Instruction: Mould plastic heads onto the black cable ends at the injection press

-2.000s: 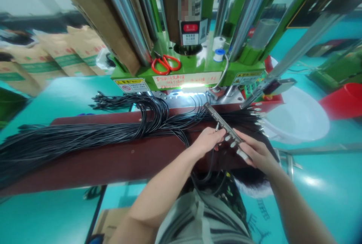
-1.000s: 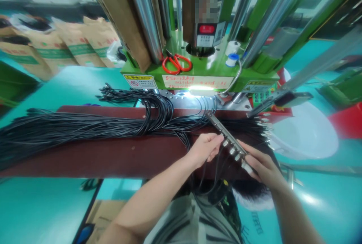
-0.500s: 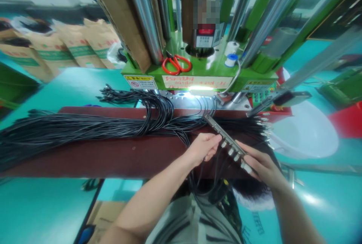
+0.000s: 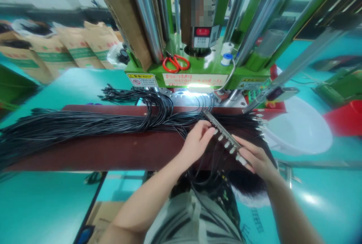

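Note:
My right hand (image 4: 256,158) grips the lower right end of a narrow metal bar (image 4: 223,130), which slants up and to the left above the brown board. Several silvery cable connectors (image 4: 227,145) sit in a row along its near edge, with thin black cables hanging below. My left hand (image 4: 197,141) is closed in a pinch at the bar's upper left part, beside the topmost connector; what lies between its fingertips is hidden. Behind and left of the hands, a thick bundle of black cables (image 4: 93,125) lies across the brown board (image 4: 107,153).
A green press (image 4: 152,71) with steel columns stands ahead, its lamp lit. Red-handled scissors (image 4: 175,64) and solder-like spools (image 4: 226,59) rest on it. At the right are a white basin (image 4: 299,131) and a red container (image 4: 345,117). Paper sacks (image 4: 68,44) stand at back left.
My left hand has moved up and left along the bar, from a middle connector to the upper one. My right hand still holds the bar. The whole view has shifted slightly.

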`<act>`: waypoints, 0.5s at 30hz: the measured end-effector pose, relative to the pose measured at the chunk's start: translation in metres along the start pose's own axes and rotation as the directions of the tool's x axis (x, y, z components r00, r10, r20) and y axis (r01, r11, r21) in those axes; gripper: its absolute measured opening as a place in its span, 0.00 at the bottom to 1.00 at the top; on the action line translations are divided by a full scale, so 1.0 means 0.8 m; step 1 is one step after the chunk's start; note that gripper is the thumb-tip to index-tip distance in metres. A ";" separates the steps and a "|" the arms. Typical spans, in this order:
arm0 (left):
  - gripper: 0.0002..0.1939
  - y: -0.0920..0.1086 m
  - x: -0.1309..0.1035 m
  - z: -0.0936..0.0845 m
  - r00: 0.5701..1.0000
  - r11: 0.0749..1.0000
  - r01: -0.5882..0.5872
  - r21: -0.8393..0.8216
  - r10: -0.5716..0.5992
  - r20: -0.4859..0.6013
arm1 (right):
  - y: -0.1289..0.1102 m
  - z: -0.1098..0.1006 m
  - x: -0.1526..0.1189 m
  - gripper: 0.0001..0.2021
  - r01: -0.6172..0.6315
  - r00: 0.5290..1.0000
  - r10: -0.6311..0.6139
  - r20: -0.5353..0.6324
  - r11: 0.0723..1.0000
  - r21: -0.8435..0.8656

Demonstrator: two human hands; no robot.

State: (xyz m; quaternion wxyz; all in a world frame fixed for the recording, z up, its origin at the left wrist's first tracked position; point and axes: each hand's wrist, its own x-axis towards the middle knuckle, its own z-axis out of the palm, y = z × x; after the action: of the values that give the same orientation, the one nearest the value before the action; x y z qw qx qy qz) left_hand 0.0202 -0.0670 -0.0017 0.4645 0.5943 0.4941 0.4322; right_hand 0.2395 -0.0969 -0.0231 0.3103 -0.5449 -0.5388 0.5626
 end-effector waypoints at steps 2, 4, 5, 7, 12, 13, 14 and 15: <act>0.12 0.027 -0.030 -0.009 0.968 0.939 -0.233 0.253 0.250 -0.035 | -0.003 0.002 0.000 0.28 0.000 0.999 0.001 -0.052 1.000 0.030; 0.10 0.043 -0.066 -0.007 0.822 0.770 -0.553 0.319 0.441 0.361 | -0.008 0.005 0.001 0.28 -0.007 0.996 0.011 -0.092 0.999 0.035; 0.09 0.043 -0.084 -0.001 0.666 0.666 -0.699 0.261 0.472 0.578 | -0.010 0.006 0.002 0.28 -0.015 0.994 0.018 -0.106 0.999 0.032; 0.07 0.028 -0.114 0.015 0.435 0.527 -0.828 0.192 0.388 0.813 | -0.013 0.008 0.003 0.27 -0.037 0.992 0.040 -0.121 0.999 0.034; 0.04 -0.024 -0.140 0.032 0.431 0.478 -0.810 0.339 0.093 0.898 | -0.012 0.007 0.001 0.27 -0.058 0.989 0.065 -0.130 0.996 0.063; 0.04 -0.023 -0.138 0.025 0.417 0.493 -0.807 0.325 0.086 0.905 | -0.011 0.006 0.001 0.27 -0.052 0.990 0.059 -0.126 0.997 0.062; 0.05 -0.017 -0.135 0.015 0.416 0.509 -0.801 0.315 0.095 0.904 | -0.010 0.005 0.001 0.28 -0.047 0.991 0.055 -0.124 0.997 0.061; 0.05 -0.006 -0.132 0.001 0.427 0.526 -0.791 0.312 0.110 0.897 | -0.008 0.005 0.001 0.28 -0.047 0.990 0.054 -0.129 0.997 0.061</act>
State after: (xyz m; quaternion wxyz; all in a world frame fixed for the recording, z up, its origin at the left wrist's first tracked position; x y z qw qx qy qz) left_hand 0.0057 -0.1712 -0.0127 0.2114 0.9651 0.1539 0.0109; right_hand 0.2343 -0.0957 -0.0176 0.3461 -0.5847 -0.4870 0.5488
